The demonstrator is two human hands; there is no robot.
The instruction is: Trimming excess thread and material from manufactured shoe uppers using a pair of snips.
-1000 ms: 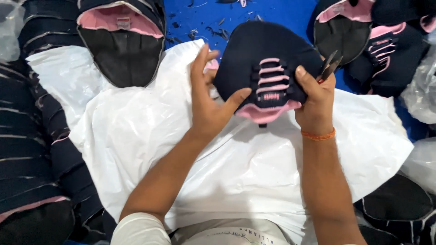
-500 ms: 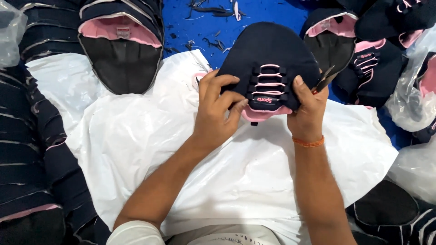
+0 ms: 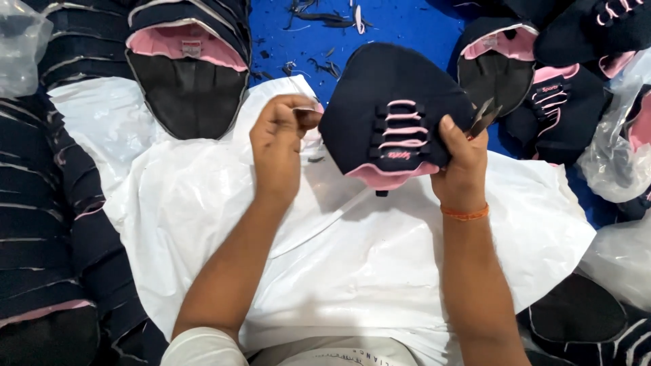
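- A white plastic sheet (image 3: 380, 271) covered my lap and the work surface, with both my forearms stretched out above it.
- Stacks of navy shoe uppers (image 3: 47, 224) with pale trim lay piled along my left side, and another stack (image 3: 186, 61), pink lining showing, sat at the top left.
- More navy and pink uppers (image 3: 542, 95) crowded the top right, beside clear plastic bags (image 3: 620, 142).
- The blue table (image 3: 407, 27) showed above the sheet, littered with dark thread scraps (image 3: 319, 17).
- The navy shoe upper (image 3: 390, 108) with pink laces stood raised over the sheet's far edge, between my two hands.
- My right hand (image 3: 461, 166) was clamped on the upper's right edge, thumb pressed on its face; small thread snips (image 3: 485, 116) stuck out of the same hand, blades pointing up and away.
- My left hand (image 3: 279, 139) hovered just beside the upper's left edge, fingers curled and thumb and forefinger pinched together; whether they held a thread, I cannot tell.
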